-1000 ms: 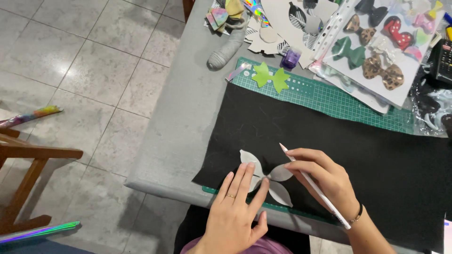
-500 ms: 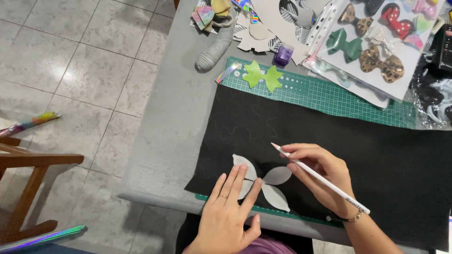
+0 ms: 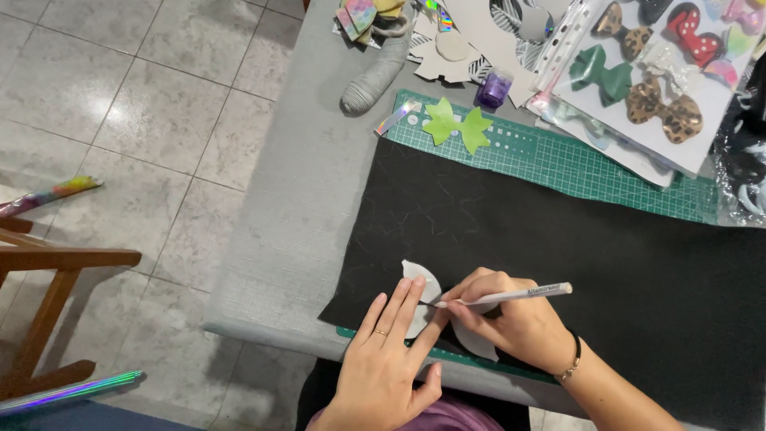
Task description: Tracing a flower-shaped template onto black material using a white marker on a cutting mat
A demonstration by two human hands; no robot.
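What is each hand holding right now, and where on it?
Right hand grips the white pencil near its tip. Left hand holds nothing; it presses the white template flat.

A grey table [image 3: 303, 207] carries a green cutting mat [image 3: 574, 164] beyond the right hand [image 3: 511, 323], black sheet [image 3: 558, 239] under both hands, and a grey roll, possibly tape [image 3: 375, 76], farther off.

White bow-shaped template [image 3: 421, 289]: lay flat on my black sheet [image 3: 558, 263], at its 7 o'clock corner. White pencil [image 3: 503, 297]: nearly level, tip at 9 o'clock, touching the template.
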